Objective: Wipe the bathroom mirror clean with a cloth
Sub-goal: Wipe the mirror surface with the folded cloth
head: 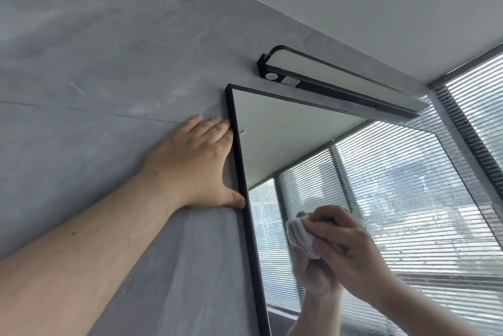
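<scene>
A black-framed mirror [285, 128] hangs on the grey wall and reflects a ceiling and window blinds. My right hand [351, 243] holds a folded white cloth [300, 236] and presses it against the glass in the lower left part of the mirror; the hand's reflection shows just below it. My left hand [196, 161] lies flat on the wall with straight fingers, its fingertips and thumb touching the mirror's left frame edge [239, 172].
A black bar lamp [340, 82] is mounted on the wall just above the mirror's top edge. Windows with horizontal blinds [479, 96] stand at the right. The grey tiled wall [95, 77] stretches to the left, under a white ceiling.
</scene>
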Motion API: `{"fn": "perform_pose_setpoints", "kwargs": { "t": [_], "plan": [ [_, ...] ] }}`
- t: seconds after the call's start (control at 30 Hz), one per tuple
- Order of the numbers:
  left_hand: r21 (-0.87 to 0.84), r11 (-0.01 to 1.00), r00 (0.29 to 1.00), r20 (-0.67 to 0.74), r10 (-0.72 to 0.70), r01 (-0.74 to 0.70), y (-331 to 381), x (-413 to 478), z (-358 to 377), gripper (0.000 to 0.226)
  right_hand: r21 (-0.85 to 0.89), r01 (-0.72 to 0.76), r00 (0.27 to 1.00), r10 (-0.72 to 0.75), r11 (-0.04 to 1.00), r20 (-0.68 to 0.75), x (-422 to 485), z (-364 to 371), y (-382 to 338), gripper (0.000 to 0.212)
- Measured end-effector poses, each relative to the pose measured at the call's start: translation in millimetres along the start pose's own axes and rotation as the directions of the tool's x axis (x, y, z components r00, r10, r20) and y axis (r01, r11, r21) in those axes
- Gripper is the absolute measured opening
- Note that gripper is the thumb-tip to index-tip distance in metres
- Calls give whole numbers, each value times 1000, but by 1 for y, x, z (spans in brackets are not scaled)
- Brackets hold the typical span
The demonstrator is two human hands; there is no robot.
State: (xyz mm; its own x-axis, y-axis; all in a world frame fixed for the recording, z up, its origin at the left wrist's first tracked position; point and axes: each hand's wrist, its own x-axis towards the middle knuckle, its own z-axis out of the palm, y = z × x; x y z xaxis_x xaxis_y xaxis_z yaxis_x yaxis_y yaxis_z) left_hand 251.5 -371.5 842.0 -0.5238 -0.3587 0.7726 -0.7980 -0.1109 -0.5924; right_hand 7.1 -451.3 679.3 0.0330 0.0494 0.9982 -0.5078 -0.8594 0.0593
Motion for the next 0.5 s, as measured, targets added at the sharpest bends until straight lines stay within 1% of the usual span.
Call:
{"fn": "perform_pose_setpoints", "kwargs": {
  "t": [0.07,0.13,0.2,0.33,0.43,0.5],
  "plan": [
    [7,1000,1000,6,-1,1,0,0,-1,135,10,5,999,-4,1000,-32,10,4,-2,21],
    [11,1000,1000,9,-2,2,0,0,0,136,-6,-18,999,18,1000,-50,40,10,-3,22],
    [7,1000,1000,15,-2,2,0,1,0,136,-27,-50,997,49,998,-59,79,15,-5,26],
    [8,1000,1000,14,3,-3,0,0,1,134,-20,-87,995,85,996,-58,168,21,-11,25],
    [10,1000,1000,14,10,-10,0,1,0,134,9,-95,989,95,995,-115,219,27,-10,24],
    [15,1000,1000,10,9,-9,0,0,1,134,8,-96,984,96,995,-149,233,31,-8,24]
  ]
}}
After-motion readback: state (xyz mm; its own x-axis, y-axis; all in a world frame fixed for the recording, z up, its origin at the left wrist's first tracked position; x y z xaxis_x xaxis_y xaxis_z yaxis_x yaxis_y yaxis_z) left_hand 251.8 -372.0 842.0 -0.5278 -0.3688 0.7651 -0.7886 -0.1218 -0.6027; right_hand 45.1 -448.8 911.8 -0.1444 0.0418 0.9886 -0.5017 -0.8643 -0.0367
